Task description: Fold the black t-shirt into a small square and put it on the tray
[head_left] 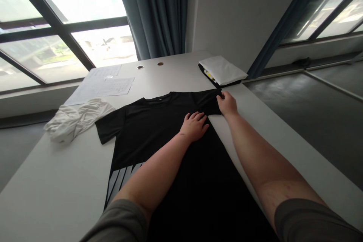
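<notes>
A black short-sleeved T-shirt lies face up on the white table, its collar pointing away from me and grey-white stripes printed near its lower left. My left hand rests flat on the middle of the shirt, with the fingers spread a little. My right hand is at the far right sleeve, its fingers pinching the sleeve's edge. That side of the shirt appears folded inward. The shirt's lower part runs under my forearms and out of the picture.
A crumpled white cloth lies left of the shirt. Printed papers lie beyond it. A folded white garment sits on a dark one at the far edge. The table's right edge runs close to my right arm.
</notes>
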Demonstrator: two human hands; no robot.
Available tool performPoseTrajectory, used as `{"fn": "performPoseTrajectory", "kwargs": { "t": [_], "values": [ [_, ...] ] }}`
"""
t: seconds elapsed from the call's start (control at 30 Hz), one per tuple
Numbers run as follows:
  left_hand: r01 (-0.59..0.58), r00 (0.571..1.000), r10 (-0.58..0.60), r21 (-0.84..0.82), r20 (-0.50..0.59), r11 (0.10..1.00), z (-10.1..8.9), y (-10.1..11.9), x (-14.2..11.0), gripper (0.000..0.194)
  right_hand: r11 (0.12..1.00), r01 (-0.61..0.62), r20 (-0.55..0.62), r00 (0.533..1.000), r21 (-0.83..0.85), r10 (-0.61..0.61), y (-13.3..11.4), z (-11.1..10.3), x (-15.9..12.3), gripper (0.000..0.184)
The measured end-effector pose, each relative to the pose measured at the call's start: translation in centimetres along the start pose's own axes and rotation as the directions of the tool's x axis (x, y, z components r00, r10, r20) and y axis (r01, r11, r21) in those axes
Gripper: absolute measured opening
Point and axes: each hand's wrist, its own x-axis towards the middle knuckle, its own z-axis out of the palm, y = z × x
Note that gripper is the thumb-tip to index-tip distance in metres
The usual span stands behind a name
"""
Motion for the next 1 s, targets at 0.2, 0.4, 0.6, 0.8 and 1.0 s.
{"fn": "performPoseTrajectory", "kwargs": {
  "t": [0.2,0.4,0.6,0.8,1.0],
  "values": [
    [-0.088,0.994,0.087,0.016,0.060,0.996,0.1,0.5,0.2,0.054,0.990,0.083,-0.059,0.995,0.112,-0.077,-3.2,-1.2,-0.4,0.043],
    [-0.130,0.988,0.127,0.035,0.086,0.991,0.3,0.7,0.0,0.060,0.983,0.182,0.094,0.978,0.038,-0.185,-7.2,-3.9,-0.6,0.045],
    [-0.133,0.986,0.128,0.043,0.103,0.990,0.4,0.4,0.8,0.061,0.948,0.300,0.269,0.909,0.110,-0.319,-10.5,-4.9,-1.1,0.050],
    [-0.183,0.967,0.178,0.012,0.182,0.983,-1.3,1.2,-0.2,0.060,0.929,0.331,0.475,0.799,0.166,-0.369,-11.9,-3.9,-1.9,0.061],
    [-0.383,0.853,0.409,-0.144,0.325,0.913,-4.6,1.1,-6.0,0.045,0.887,0.258,0.656,0.600,0.383,-0.458,-11.7,-2.0,-3.5,0.064]
  ]
}}
